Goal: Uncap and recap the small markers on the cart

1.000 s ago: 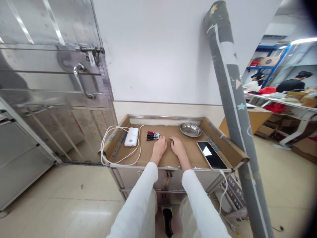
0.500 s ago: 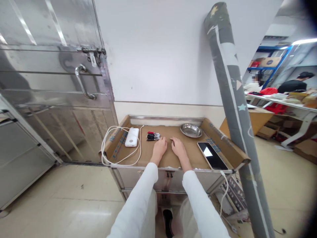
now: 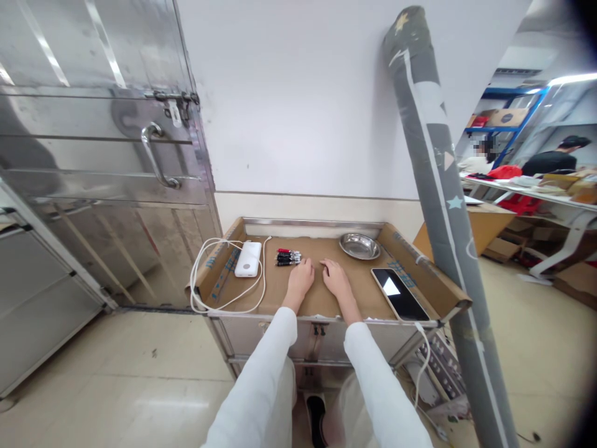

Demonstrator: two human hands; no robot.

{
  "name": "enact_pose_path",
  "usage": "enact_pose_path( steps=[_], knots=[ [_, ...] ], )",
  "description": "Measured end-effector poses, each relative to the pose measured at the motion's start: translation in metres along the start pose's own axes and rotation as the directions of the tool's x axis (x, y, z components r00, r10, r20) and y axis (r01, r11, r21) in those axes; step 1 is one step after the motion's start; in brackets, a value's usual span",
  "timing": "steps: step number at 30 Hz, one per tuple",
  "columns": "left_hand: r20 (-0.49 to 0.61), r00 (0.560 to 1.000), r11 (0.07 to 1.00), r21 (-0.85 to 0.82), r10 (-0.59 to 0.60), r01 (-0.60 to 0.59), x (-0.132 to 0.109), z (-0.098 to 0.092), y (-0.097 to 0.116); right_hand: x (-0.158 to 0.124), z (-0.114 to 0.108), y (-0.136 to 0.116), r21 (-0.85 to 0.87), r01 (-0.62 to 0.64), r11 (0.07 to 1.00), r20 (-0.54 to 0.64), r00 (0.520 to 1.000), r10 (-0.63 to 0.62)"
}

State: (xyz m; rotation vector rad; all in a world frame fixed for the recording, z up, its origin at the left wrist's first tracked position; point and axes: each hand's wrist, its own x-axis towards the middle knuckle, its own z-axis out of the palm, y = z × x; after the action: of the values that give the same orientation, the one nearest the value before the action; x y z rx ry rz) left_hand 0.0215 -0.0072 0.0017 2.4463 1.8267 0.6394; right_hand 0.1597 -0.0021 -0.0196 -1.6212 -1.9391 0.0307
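My left hand [image 3: 301, 277] and my right hand [image 3: 335, 276] lie flat, palms down, side by side on the cardboard-lined cart top [image 3: 280, 287]. Both hold nothing and their fingers are stretched out. Just beyond my left fingertips lies a small cluster of red and black pens [image 3: 288, 256]. A shallow steel dish [image 3: 359, 246] stands past my right hand at the back. A smartphone [image 3: 400, 292] with a dark screen rests to the right. A white power bank [image 3: 248, 259] with a looped white cable [image 3: 201, 274] sits to the left.
A rolled grey mat with stars [image 3: 438, 186] leans against the wall right of the cart. A stainless steel door with a handle [image 3: 156, 155] stands to the left. Two people sit at a cluttered table [image 3: 536, 190] far right, before blue shelving.
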Motion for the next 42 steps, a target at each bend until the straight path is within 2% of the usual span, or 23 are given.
enact_pose_path(
  steps=[13,34,36,38,40,42],
  knots=[
    [0.015,1.000,1.000,-0.024,-0.003,0.004,-0.0010,-0.0035,-0.0002,0.0000,0.0012,0.0038,0.025,0.029,0.999,-0.021,0.999,-0.029],
    [0.046,0.999,0.999,0.016,-0.029,0.028,-0.0007,-0.0060,0.0022,-0.0014,-0.0054,0.0004,0.072,0.004,0.997,-0.015,1.000,-0.003],
    [0.021,1.000,0.999,0.036,-0.004,0.003,-0.0004,-0.0059,0.0025,-0.0015,-0.0059,0.0003,0.077,0.005,0.997,-0.014,1.000,-0.004],
    [-0.052,0.998,0.996,0.094,0.017,-0.012,-0.0006,-0.0062,0.0027,-0.0018,-0.0065,0.0001,0.078,0.008,0.997,-0.014,1.000,-0.007],
    [-0.149,0.989,0.985,0.168,-0.006,0.031,-0.0013,-0.0069,0.0031,-0.0022,-0.0073,-0.0004,0.076,0.009,0.997,-0.015,1.000,-0.008],
    [-0.228,0.971,0.970,0.210,-0.076,0.125,-0.0025,-0.0074,0.0033,-0.0026,-0.0081,-0.0011,0.076,0.008,0.997,-0.016,1.000,-0.007]
  ],
)
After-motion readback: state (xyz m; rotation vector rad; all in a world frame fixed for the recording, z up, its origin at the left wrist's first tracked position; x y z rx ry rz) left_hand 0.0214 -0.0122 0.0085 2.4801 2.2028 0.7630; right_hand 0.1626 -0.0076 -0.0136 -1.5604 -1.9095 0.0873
